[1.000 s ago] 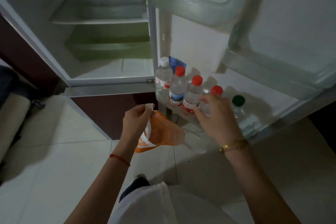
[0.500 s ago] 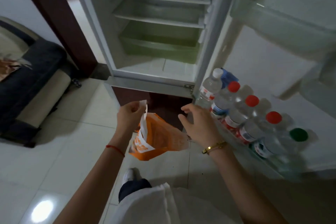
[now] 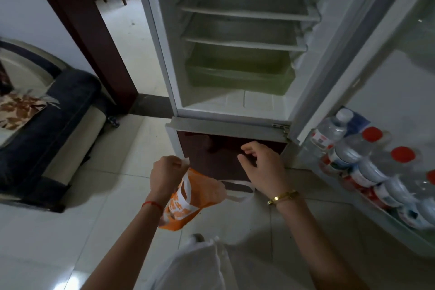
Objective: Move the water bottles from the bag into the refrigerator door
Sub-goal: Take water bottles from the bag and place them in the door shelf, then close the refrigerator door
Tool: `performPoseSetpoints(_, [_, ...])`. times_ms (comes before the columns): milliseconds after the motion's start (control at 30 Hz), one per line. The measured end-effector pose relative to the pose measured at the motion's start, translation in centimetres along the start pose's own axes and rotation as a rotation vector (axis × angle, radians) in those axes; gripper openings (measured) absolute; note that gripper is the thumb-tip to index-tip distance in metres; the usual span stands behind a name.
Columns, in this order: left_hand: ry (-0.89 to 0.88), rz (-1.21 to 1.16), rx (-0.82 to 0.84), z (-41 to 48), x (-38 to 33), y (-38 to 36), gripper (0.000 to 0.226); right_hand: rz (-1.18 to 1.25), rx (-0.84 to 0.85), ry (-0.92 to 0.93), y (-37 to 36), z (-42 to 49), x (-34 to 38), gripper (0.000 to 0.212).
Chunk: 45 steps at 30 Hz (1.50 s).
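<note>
Five water bottles (image 3: 367,162) now stand in a row in the lowest rack of the refrigerator door (image 3: 400,92), white cap nearest the hinge, red caps further out. A second ago the right hand (image 3: 261,167) was on one of those bottles; it has since come away and hangs empty, fingers loosely curled, in front of the dark lower panel beside the door. The left hand (image 3: 166,175) is pinched on a white handle of the orange bag (image 3: 188,198), which sags limp and flat left of the door rack. Judging by that slackness, the bag seems emptied and the transfer essentially finished.
</note>
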<state>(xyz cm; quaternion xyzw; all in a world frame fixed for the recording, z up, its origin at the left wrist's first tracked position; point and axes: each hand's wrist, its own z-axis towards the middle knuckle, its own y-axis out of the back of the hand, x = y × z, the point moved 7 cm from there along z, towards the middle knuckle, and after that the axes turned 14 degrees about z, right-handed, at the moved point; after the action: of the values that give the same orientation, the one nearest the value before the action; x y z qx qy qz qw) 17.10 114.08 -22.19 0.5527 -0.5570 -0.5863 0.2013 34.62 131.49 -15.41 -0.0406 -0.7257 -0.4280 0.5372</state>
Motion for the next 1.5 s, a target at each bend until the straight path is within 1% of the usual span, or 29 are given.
performPoseSetpoints(133, [-0.052, 0.078, 0.033, 2.7, 1.7, 0.9, 0.016, 0.027, -0.099, -0.027, -1.1, 0.8, 1.0, 0.028])
performPoseSetpoints(200, [-0.100, 0.056, 0.028, 4.0, 1.7, 1.8, 0.014, 0.046, -0.146, -0.043, -1.4, 1.1, 1.4, 0.029])
performPoseSetpoints(233, [-0.137, 0.041, 0.017, 4.5, 1.1, 2.5, 0.017, 0.058, -0.172, -0.053, -1.4, 1.2, 1.6, 0.028])
performPoseSetpoints(333, [-0.312, -0.040, -0.061, 5.5, -2.1, 4.9, 0.021, 0.087, -0.261, -0.072, -1.2, 1.2, 2.1, 0.028])
performPoseSetpoints(467, [-0.613, -0.265, -0.134, 4.7, -8.3, 7.8, 0.024, 0.112, -0.443, -0.048, 0.7, 0.5, 3.0, 0.028])
performPoseSetpoints(600, [-0.856, -0.444, -0.137, 2.5, -14.0, 9.2, 0.030, 0.162, -0.620, -0.007, 3.5, -0.7, 4.0, 0.039])
performPoseSetpoints(700, [-0.969, -0.504, -0.133, 1.0, -17.3, 9.3, 0.033, 0.152, -0.769, 0.038, 6.1, -2.0, 5.0, 0.037])
performPoseSetpoints(800, [-1.029, -0.549, -0.088, -0.1, -19.7, 8.8, 0.034, 0.139, -0.902, 0.085, 8.4, -3.6, 5.7, 0.036])
performPoseSetpoints(967, [-1.096, -0.591, -0.014, -1.9, -23.0, 8.0, 0.034, 0.135, -1.033, 0.075, 11.7, -5.9, 5.5, 0.035])
performPoseSetpoints(1100, [-1.149, -0.617, 0.016, -3.6, -25.5, 7.5, 0.034, 0.132, -1.100, 0.103, 14.1, -7.8, 5.1, 0.030])
performPoseSetpoints(1267, [-1.188, -0.658, 0.041, -6.6, -28.5, 7.1, 0.033, 0.120, -1.161, 0.102, 17.2, -10.1, 3.8, 0.032])
performPoseSetpoints(1367, [-1.199, -0.670, 0.026, -8.5, -30.3, 6.6, 0.032, 0.139, -1.174, 0.103, 19.1, -11.5, 3.0, 0.033])
performPoseSetpoints(1500, [-1.209, -0.700, 0.001, -11.2, -32.8, 5.7, 0.031, 0.111, -1.187, 0.114, 21.9, -13.7, 2.0, 0.030])
